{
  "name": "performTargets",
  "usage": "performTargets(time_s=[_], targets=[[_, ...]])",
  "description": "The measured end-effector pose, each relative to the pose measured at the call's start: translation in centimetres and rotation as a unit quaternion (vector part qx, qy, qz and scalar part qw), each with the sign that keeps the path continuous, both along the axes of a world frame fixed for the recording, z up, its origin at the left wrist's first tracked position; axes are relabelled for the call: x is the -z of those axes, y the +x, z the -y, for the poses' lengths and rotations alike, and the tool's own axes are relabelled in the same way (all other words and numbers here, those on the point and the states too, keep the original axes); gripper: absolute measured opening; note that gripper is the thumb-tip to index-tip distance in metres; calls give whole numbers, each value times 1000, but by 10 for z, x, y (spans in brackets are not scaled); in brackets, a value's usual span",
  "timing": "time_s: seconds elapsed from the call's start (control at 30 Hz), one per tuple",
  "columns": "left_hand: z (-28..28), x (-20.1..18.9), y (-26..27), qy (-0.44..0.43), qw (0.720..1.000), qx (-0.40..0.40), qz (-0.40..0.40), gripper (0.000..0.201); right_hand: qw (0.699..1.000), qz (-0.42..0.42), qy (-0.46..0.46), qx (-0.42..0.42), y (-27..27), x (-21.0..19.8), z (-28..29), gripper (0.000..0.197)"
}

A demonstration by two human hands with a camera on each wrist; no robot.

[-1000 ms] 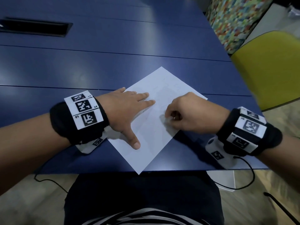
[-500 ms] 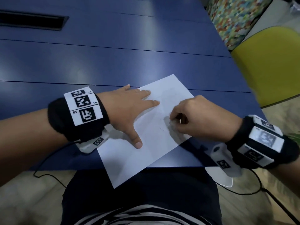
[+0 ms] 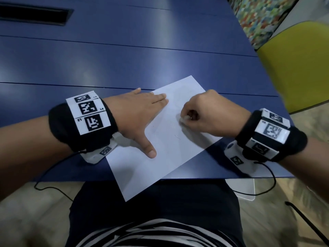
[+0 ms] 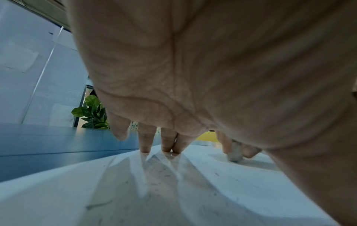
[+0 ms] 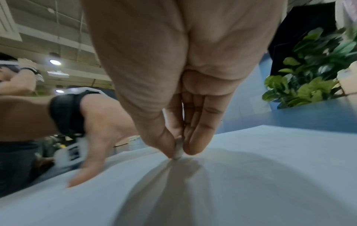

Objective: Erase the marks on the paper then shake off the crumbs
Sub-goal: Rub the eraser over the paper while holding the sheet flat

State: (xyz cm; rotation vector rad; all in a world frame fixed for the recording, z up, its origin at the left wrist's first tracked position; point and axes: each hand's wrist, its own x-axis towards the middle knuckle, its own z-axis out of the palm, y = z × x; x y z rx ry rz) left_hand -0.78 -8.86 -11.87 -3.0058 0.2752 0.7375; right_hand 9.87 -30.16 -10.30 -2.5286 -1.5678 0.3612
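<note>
1. The paper (image 3: 160,139) lies flat on the blue counter (image 3: 124,59) at lower centre of the head view. It is turned at an angle, its long axis running from lower left to upper right of the frame, and its lower corner juts past the counter's near edge.
2. The right hand (image 3: 210,114) sits over the right part of the sheet with its fingers (image 5: 197,131) curled. Thumb and fingers pinch a small pale eraser (image 5: 178,147), whose tip touches the paper.
3. The left hand (image 3: 135,118) lies spread and flat on the sheet's left part, fingers (image 4: 144,140) straight and thumb splayed toward the lower edge. It grips nothing and pins the sheet down.
4. Faint pencil marks (image 3: 175,135) show at mid-sheet, below and slightly left of the eraser in the head view, between the left thumb and the right hand.
5. Judgement: erasing is under way, and the right hand, already holding the eraser, is the one to reach those marks by drawing down the frame.
6. Dark specks (image 4: 164,175) dot the sheet in the left wrist view, probably crumbs not yet shaken off.
</note>
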Motion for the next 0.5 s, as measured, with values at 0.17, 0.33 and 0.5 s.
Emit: performTargets(time_s=[0.17,0.33,0.5], targets=[[1,1,1,11,1000,2,1,162,993,-25,-36,-107,-44,7,0,24],[0,0,1,15,1000,6,4,163,1000,4,-20,-19,-9,1,1,16],[2,-2,0,16,1000,-1,-2,162,997,-10,-35,-74,-31,6,5,20]])
